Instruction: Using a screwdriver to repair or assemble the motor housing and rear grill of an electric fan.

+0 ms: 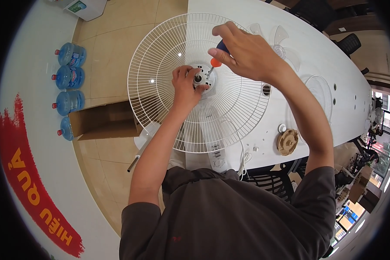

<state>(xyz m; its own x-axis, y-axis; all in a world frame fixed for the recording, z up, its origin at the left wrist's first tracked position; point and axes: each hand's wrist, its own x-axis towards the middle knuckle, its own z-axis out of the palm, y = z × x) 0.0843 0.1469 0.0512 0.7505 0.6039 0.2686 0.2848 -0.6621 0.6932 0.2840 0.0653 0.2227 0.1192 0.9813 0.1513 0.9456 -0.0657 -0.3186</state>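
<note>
A round white wire fan guard (160, 112) lies over the fan body, reaching past the table's left edge. At its hub (208, 84) a dark motor shaft pokes through the middle. My left hand (186, 84) grips around this hub, its fingers curled on either side of the shaft. In my right hand (247, 52) is a screwdriver (216, 62) with a blue and orange handle, tilted, its metal tip down at the right side of the hub. Below the guard shows the fan's white base with a row of buttons (216, 151).
On the white table (255, 121) are clear fan blades (281, 50), a second wire guard (320, 95), a brown moulded-paper piece (287, 142) and a white cap (282, 128). An open cardboard box (104, 130) and several water bottles (70, 77) stand on the floor at left.
</note>
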